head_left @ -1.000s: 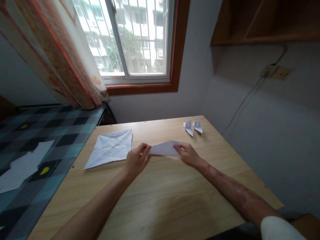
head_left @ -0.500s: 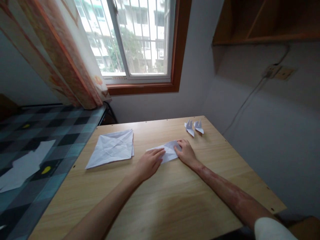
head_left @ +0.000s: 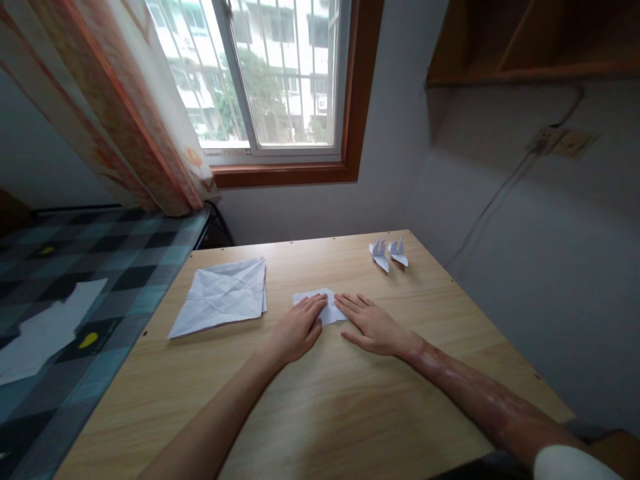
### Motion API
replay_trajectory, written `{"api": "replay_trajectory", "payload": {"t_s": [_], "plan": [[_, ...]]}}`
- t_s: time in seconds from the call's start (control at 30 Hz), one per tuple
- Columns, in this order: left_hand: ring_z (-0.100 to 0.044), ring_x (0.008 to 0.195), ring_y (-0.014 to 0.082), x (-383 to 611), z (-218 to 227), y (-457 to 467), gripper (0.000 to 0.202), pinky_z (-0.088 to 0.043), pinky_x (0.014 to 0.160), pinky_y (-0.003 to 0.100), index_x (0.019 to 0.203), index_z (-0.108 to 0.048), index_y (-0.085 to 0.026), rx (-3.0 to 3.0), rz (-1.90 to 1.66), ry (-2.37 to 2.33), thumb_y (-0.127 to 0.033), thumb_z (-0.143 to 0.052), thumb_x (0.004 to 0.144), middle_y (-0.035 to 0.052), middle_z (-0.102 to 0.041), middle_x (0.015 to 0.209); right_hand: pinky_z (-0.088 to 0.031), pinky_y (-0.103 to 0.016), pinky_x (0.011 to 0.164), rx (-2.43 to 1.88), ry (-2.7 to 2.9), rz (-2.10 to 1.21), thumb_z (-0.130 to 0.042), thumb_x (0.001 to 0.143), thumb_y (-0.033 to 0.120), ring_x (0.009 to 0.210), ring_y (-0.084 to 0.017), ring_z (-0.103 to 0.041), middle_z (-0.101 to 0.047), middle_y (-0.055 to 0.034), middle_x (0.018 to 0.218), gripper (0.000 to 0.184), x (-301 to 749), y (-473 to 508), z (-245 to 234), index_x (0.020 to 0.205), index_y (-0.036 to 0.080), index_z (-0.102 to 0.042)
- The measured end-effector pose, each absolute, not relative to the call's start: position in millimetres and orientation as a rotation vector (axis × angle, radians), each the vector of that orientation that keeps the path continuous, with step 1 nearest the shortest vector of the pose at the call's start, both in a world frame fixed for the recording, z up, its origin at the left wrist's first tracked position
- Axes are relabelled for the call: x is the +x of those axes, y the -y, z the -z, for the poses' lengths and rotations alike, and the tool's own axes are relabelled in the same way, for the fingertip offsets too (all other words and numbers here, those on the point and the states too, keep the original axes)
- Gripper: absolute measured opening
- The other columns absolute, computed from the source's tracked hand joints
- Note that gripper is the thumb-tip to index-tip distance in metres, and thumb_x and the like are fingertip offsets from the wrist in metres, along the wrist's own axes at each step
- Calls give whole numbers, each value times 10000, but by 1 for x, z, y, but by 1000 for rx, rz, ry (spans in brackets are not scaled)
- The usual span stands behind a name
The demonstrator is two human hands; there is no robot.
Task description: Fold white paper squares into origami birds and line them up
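Note:
A small folded sheet of white paper [head_left: 331, 312] lies flat on the wooden table [head_left: 350, 413], partly covered by both hands. My left hand [head_left: 300, 328] rests on its left part with the fingers stretched out flat. From the right, my right hand [head_left: 373, 325] lays its extended fingertips on the paper's right part, thumb held apart. Two folded white paper figures [head_left: 380, 255] with upright points stand near the far right corner of the table. At the left, larger creased white sheets [head_left: 227, 291] lie in a stack.
Left of the table is a surface with a checkered cloth [head_left: 130, 260], where torn-looking white paper [head_left: 45, 337] lies. A window [head_left: 290, 80] and a curtain [head_left: 150, 113] are behind. A cable [head_left: 490, 200] hangs along the right wall from a socket.
My right hand has gone from gripping the paper's far right edge to lying flat over it, closer to my left hand. Less of the paper's right side now shows.

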State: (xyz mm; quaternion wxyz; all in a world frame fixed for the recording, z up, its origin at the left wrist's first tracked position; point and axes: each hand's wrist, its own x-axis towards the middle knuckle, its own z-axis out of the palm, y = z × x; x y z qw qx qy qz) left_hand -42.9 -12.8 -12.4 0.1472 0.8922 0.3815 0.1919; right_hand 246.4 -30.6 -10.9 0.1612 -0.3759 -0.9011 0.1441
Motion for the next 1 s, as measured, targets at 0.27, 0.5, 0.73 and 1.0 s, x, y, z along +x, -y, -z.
{"api": "replay_trajectory", "payload": {"t_s": [0.27,0.5,0.73,1.0], "plan": [[-508,1590,288,-43,10,11,495,-385,1362,566,1513,-623,-209,2573,-576,-1054,-145,-485,1041,124,-544,1706,-211,-543,1404,-1165,2622,-440,-492,1068,779,1722,-322,-255,-278,-191,1832,998,225,12,6,1792,151,-216],[-505,1592,296,-44,12,11,424,-399,1347,584,1505,-625,-214,2567,-616,-1070,-222,-475,1109,136,-534,1712,-246,-585,1387,-1132,2516,-411,-583,1047,748,1700,-357,-310,-338,-217,1804,975,212,1,14,1776,173,-287],[-570,1511,347,-43,11,12,366,-449,1294,624,1448,-666,-235,2622,-657,-1197,-310,-539,1114,144,-601,1638,-228,-555,1397,-1108,2495,-426,-543,1131,576,1705,-300,-307,-338,-125,1821,773,235,28,17,1786,272,-269],[-694,1271,298,-45,2,10,411,-583,1100,489,1369,-720,-263,2783,-620,-1044,-119,-496,1056,108,-700,1491,-459,-517,1220,-1101,2341,-408,-517,1138,303,1396,-301,-604,-659,-128,1556,447,239,32,9,1566,263,-635]]}}
